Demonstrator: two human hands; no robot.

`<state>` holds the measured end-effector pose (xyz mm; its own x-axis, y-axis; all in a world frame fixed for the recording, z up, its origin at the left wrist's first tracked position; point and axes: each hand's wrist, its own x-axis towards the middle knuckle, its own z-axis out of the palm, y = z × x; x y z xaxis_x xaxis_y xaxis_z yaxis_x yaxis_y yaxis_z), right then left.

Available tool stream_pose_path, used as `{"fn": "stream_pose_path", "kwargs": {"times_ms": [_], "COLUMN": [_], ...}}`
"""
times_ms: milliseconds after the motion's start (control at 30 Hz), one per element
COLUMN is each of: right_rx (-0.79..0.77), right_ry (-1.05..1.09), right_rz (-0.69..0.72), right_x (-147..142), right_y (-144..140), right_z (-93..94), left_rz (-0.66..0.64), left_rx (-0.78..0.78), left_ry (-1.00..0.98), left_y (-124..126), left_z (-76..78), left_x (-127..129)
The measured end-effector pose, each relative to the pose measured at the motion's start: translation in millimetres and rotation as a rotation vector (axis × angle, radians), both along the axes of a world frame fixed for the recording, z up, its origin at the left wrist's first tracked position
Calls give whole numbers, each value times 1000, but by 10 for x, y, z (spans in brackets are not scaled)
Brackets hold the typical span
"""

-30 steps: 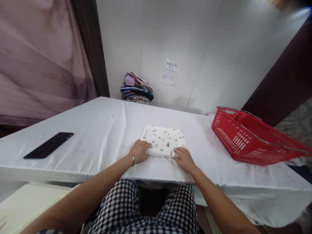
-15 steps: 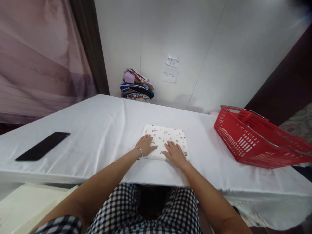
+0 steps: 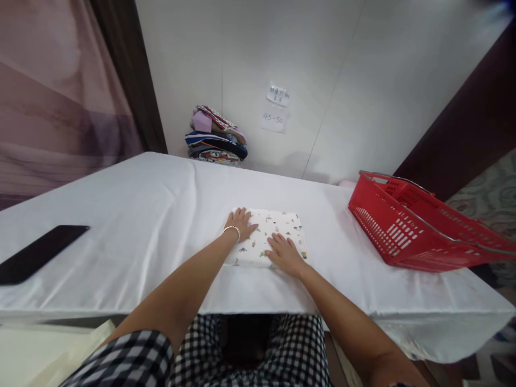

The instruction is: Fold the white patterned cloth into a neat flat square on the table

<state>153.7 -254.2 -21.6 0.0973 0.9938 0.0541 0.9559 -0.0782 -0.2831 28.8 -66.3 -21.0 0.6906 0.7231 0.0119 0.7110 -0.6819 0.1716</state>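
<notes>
Near the front edge of the white-covered table [image 3: 161, 215], about midway along, sits a folded white cloth with little printed figures [image 3: 278, 236]. Left hand [image 3: 241, 223] lies flat on its far left corner, fingers spread, not gripping; right hand [image 3: 284, 253] presses palm-down on the near edge, also flat. Black phone [image 3: 38, 252] is way off by the left edge, red basket [image 3: 403, 226] at the right, stack of folded clothes [image 3: 215, 142] at the back edge.
</notes>
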Motion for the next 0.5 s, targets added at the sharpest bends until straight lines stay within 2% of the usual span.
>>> {"fn": "stream_pose_path", "kwargs": {"times_ms": [100,200,267,367,500], "right_rx": [34,72,42,-35,-116], "right_ry": [0,-70,-90,-78,-82], "right_rz": [-59,-185,-269,-323,-340], "right_x": [104,347,547,777,850], "right_y": [254,549,693,791,802], "right_z": [103,159,130,21,-56], "left_rz": [-5,-5,-7,-9,4], "left_rx": [3,13,11,4,-7], "left_ry": [0,-6,-3,0,29], "left_y": [4,-4,-5,-4,-4], "left_z": [-16,-7,-3,-3,0], "left_x": [-10,-17,-22,-26,-22]}}
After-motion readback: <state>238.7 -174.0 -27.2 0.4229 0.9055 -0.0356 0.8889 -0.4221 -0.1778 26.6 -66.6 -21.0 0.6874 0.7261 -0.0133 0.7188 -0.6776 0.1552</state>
